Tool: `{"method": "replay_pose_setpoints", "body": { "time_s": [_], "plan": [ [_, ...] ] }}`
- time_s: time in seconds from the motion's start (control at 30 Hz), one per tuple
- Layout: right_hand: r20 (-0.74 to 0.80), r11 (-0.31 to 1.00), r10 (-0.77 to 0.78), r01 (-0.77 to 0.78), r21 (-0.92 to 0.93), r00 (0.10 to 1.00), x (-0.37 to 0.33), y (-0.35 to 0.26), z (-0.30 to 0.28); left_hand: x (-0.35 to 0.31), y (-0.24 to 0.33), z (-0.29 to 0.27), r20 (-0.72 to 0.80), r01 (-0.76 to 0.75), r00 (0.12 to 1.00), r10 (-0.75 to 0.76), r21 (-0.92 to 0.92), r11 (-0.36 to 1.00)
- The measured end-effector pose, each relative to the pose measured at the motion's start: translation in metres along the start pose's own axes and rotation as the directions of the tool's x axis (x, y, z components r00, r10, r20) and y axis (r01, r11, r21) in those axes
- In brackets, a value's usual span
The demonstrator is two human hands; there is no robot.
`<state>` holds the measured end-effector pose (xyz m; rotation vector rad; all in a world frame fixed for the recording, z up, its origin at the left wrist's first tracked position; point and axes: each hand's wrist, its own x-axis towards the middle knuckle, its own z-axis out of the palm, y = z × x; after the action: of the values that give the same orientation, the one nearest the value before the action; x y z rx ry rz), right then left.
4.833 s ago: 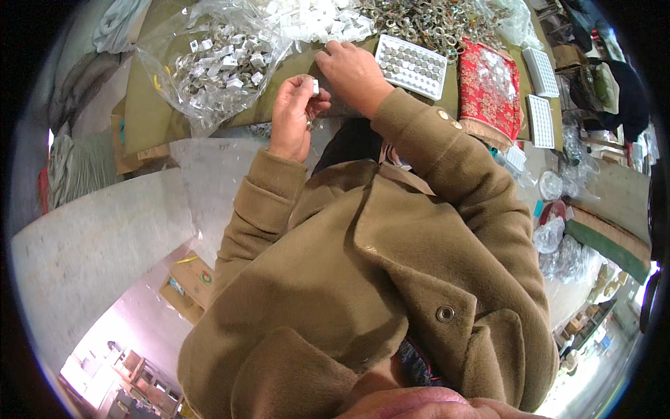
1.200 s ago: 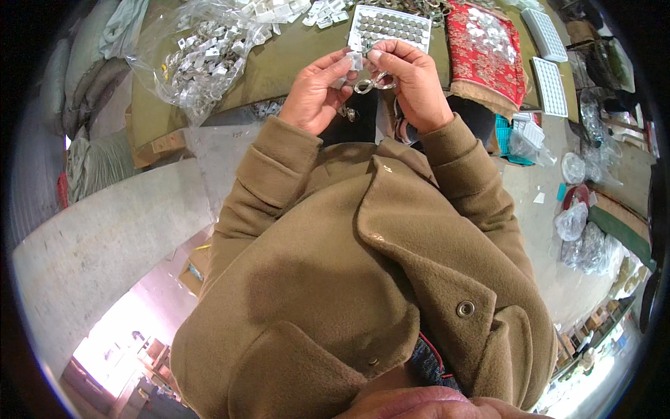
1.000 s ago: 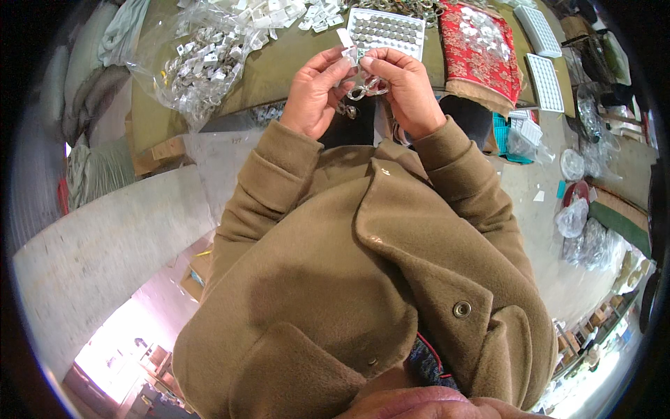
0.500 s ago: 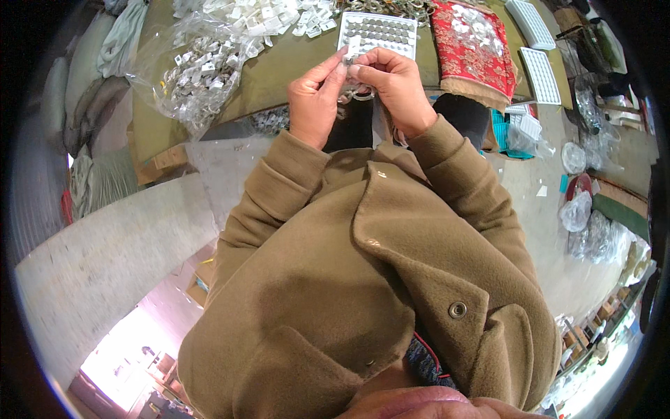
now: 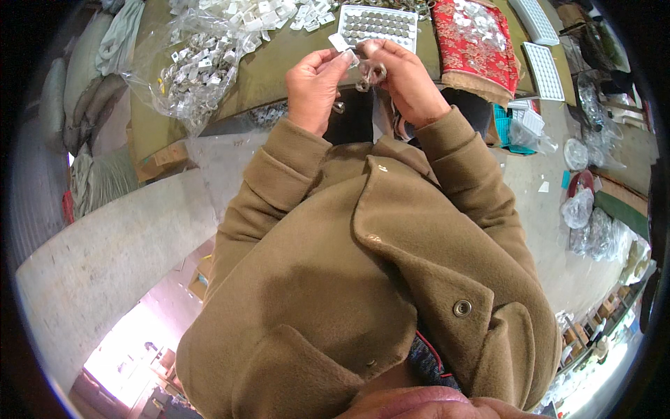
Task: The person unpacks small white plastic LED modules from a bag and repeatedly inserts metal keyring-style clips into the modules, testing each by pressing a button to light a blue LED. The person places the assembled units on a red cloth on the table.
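Observation:
My left hand (image 5: 312, 91) pinches a small white plastic tag (image 5: 339, 43) between thumb and fingertips, with another whitish bit (image 5: 354, 60) at the thumb. Close beside it, my right hand (image 5: 412, 85) has its fingers curled and slightly blurred. A shiny, curved metal piece (image 5: 370, 75) hangs by the right fingers, its exact kind unclear. A further metal bit (image 5: 338, 107) shows below the left hand. Just beyond both hands lies a white tray (image 5: 417, 36) holding rows of grey round discs (image 5: 380, 25).
Left on the table (image 5: 269, 73), a clear plastic bag (image 5: 150, 98) holds metal pieces with white tags (image 5: 202, 70); loose white tags (image 5: 307, 12) lie behind it. Right are a red patterned cloth (image 5: 464, 66) with clear bits and white trays (image 5: 544, 73). A teal basket (image 5: 501, 122) stands lower.
My hands have drawn slightly apart. The white tag now tilts left in my left fingers, and the metal piece shows more plainly by my right fingers.

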<state>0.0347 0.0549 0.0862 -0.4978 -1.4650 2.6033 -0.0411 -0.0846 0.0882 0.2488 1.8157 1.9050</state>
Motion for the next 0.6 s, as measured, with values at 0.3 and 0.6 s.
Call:
{"method": "replay_pose_setpoints", "body": {
  "time_s": [0.3, 0.6],
  "plan": [
    [0.023, 0.881, -0.289, 0.275, -0.385, 0.957, -0.004, 0.002, 0.002, -0.001, 0.003, 0.011, -0.039, 0.018, 0.999, -0.022, -0.108, 0.994],
    [-0.014, 0.992, -0.113, 0.113, 0.055, 0.994, 0.004, 0.007, -0.01, 0.006, 0.007, -0.004, 0.205, 0.399, 0.917, -0.343, -0.526, 0.751]
  ]
}}
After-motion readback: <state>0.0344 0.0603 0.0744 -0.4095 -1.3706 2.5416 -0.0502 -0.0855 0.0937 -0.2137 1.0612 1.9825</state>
